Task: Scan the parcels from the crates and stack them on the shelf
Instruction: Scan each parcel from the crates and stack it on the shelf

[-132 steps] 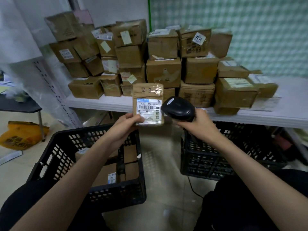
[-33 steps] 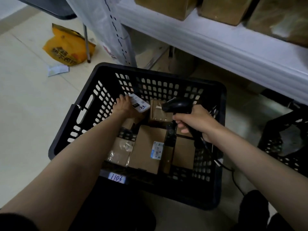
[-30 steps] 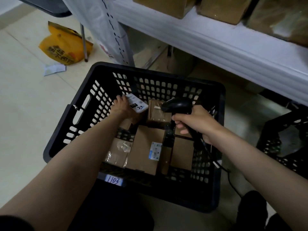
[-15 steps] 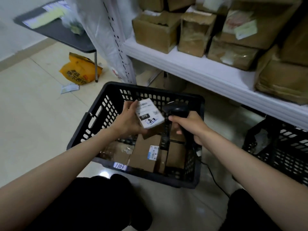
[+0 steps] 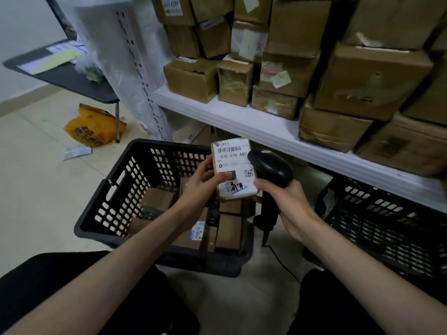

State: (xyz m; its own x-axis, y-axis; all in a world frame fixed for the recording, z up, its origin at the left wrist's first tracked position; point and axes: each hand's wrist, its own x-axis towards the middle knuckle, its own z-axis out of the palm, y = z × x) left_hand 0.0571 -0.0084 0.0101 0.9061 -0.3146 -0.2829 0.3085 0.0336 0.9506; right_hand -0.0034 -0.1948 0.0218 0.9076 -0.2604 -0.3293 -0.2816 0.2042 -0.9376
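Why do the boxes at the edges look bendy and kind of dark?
Head view: the wide lens bends the shelf and the stacked boxes near the edges; the light is dim, so the corners go murky; the parcel label in the middle stays readable.

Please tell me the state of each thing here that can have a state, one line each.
left hand: holds the parcel, label up
parcel: lifted above the left crate
right hand: grips the scanner
scanner: beside the parcel
left crate: holds parcels
shelf: stacked with boxes
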